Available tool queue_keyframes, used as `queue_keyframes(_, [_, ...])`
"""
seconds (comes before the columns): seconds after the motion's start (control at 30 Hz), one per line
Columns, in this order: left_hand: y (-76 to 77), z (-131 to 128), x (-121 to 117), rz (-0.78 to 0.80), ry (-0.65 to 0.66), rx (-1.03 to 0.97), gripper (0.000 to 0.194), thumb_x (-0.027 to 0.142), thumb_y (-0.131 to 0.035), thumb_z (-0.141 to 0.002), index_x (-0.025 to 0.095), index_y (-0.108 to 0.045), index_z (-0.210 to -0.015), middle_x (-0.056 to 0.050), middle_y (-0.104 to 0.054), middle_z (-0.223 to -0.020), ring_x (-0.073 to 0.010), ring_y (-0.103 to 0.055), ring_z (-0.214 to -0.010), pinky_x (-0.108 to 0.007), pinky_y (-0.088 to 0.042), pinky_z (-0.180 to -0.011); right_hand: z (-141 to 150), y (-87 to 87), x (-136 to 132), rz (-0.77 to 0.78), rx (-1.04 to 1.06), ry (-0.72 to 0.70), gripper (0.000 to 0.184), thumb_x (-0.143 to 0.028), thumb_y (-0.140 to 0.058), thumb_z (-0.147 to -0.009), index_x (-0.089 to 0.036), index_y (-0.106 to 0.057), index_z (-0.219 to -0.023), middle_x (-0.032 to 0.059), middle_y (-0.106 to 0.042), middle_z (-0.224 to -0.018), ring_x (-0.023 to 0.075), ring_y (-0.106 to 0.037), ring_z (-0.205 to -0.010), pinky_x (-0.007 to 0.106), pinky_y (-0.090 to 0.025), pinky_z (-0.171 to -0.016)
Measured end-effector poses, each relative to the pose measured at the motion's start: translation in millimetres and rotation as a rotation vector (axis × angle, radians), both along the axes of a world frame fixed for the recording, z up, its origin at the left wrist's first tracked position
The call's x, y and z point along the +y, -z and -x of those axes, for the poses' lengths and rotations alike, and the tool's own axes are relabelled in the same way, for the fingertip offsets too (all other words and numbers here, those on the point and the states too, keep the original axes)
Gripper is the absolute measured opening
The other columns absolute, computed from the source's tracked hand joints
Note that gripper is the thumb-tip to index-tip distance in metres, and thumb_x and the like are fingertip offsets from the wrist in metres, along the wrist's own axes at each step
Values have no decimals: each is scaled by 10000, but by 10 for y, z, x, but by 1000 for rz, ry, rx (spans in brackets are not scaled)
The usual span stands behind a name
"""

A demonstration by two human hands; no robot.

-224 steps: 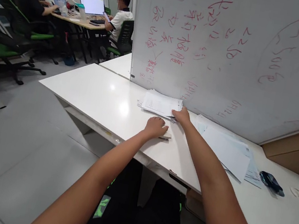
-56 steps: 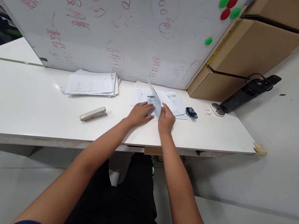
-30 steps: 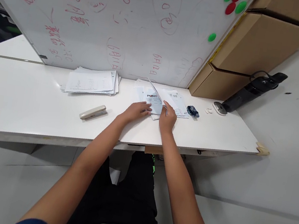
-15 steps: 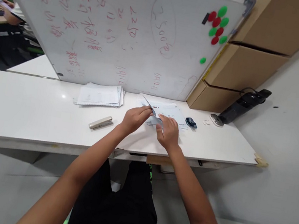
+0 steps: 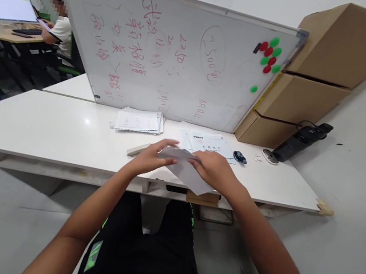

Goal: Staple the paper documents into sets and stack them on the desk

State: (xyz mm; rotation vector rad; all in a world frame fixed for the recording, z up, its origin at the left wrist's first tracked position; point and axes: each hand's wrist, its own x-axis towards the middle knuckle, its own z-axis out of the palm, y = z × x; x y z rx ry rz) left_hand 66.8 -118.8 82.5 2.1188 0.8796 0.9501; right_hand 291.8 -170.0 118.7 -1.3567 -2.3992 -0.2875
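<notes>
White paper sheets [image 5: 190,176] hang tilted over the front of the desk, pinched at their upper edge by my right hand [image 5: 214,168]. My left hand [image 5: 151,157] is at their left end, thumb and fingers apart around the edge; a firm grip there is not visible. Just behind my left hand lies a pale stapler [image 5: 136,149], partly covered by it. Beyond my right hand, printed papers [image 5: 208,142] lie flat on the desk, the top one with a dark logo. Further left rests a stack of papers [image 5: 138,120] with uneven edges.
A whiteboard [image 5: 183,94] with red writing and magnets stands along the back of the white desk [image 5: 45,131]. To the right are stacked cardboard boxes [image 5: 269,131], a black bottle [image 5: 303,139], a mouse [image 5: 270,156] and a dark watch [image 5: 239,157]. Another person sits far left.
My hands and the sheets have come nearer to me, off the printed papers. The left hand's fingers have spread apart. My view has tilted up, showing more of the room.
</notes>
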Motion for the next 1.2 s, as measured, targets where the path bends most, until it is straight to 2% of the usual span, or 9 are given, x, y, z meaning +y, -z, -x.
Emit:
queue_keyframes(0.13, [216,17,-44,297,-42,-100,366,505,-609,-805,191,-688,-974,-55,-704,-966,-250,-645,-913,-371,-533,-778,142,-86,146,22,-100,33,257,-381,-481,-931,-179,-640,-922,71,-701,-808,228,-629,-740,337,-420,-697])
queue_keyframes(0.27, [463,67,-42,385,-228,-303,412,508,-661,-759,146,-692,-953,-78,-707,-969,-275,-633,-942,-382,-505,-822,122,32,154,-73,20,66,388,-417,-543,-893,-163,-579,-1183,122,-689,-1041,286,-607,-1015,483,-328,-1004])
queue_keyframes(0.37, [627,159,-10,472,-322,-474,449,486,-716,-716,145,-687,-1008,-95,-705,-1030,-281,-631,-991,-393,-500,-859,27,349,118,-111,403,172,613,-434,-590,-852,-222,-389,-1391,140,-521,-1347,300,-452,-1263,525,-231,-1093])
queue_keyframes(0.47, [753,225,24,531,-334,-555,472,461,-760,-677,145,-689,-1021,-101,-703,-1063,-280,-630,-1018,-404,-494,-892,1,805,144,130,917,208,913,-470,-653,-779,-288,-110,-1490,151,-315,-1499,281,-408,-1312,488,-369,-1028])
queue_keyframes(0.53, [811,241,38,555,-331,-576,482,459,-772,-662,142,-692,-1017,-103,-706,-1056,-282,-635,-1009,-412,-494,-891,38,1069,201,302,1200,213,1023,-468,-693,-730,-286,-36,-1493,168,-291,-1506,272,-426,-1301,468,-409,-1000])
queue_keyframes(0.63, [864,245,51,575,-323,-580,496,460,-785,-644,133,-695,-1005,-109,-712,-1037,-288,-645,-984,-420,-500,-875,102,1268,301,414,1388,166,896,-425,-738,-685,-231,-276,-1428,152,-458,-1400,255,-475,-1252,437,-402,-1015])
queue_keyframes(0.77, [916,271,79,572,-258,-570,511,438,-801,-634,138,-690,-1033,-111,-706,-1071,-284,-640,-1005,-409,-498,-885,103,1248,375,405,1446,98,548,-415,-743,-685,-191,-546,-1145,103,-631,-1185,226,-585,-1076,396,-447,-955])
queue_keyframes(0.97, [978,314,118,557,-212,-616,504,428,-797,-647,144,-688,-1049,-103,-707,-1078,-273,-641,-1018,-398,-487,-914,44,1251,368,450,1562,134,466,-407,-779,-642,-179,-625,-1018,68,-705,-1024,220,-636,-953,388,-477,-896])
queue_keyframes(1.2, [925,289,25,496,-269,-329,456,469,-752,-691,164,-696,-1026,-95,-704,-1088,-301,-628,-1052,-414,-494,-907,94,1302,292,609,1442,133,543,-413,-774,-649,-168,-638,-1114,90,-685,-1125,260,-621,-1040,422,-449,-956])
